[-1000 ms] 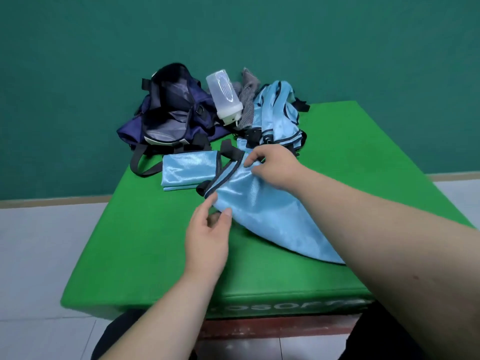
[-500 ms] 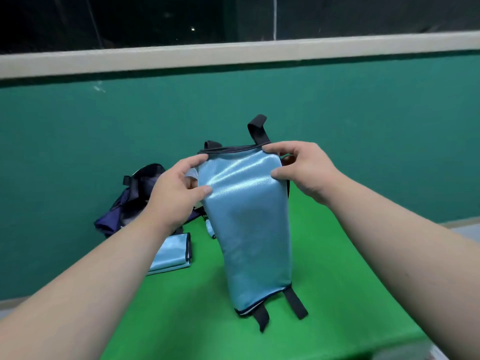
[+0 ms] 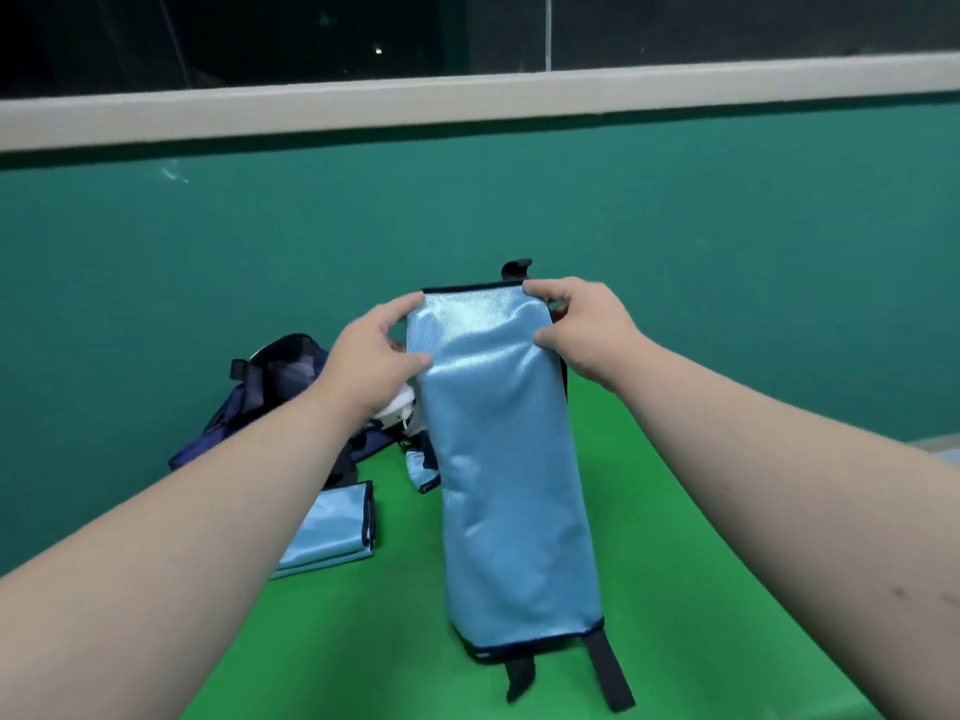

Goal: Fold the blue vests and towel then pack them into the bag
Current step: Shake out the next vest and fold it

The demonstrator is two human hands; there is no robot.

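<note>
A light blue vest point(image 3: 509, 480) with black trim and straps hangs lengthwise in the air above the green table point(image 3: 701, 589). My left hand point(image 3: 374, 356) pinches its top left corner and my right hand point(image 3: 582, 324) pinches its top right corner. Its lower straps dangle near the table surface. A folded blue vest point(image 3: 332, 532) lies flat on the table at the left. The dark navy bag point(image 3: 270, 387) sits behind it, mostly hidden by my left forearm. Another bit of blue fabric point(image 3: 423, 470) peeks out beside the hanging vest.
A white bottle point(image 3: 397, 407) shows partly behind my left hand, next to the bag. A teal wall point(image 3: 727, 252) with a pale ledge stands right behind the table. The table's right half is bare green.
The vest went from lying on the table to hanging in the air from both hands. Since half a second ago my hands shifted to its top corners and the fabric hangs straighter.
</note>
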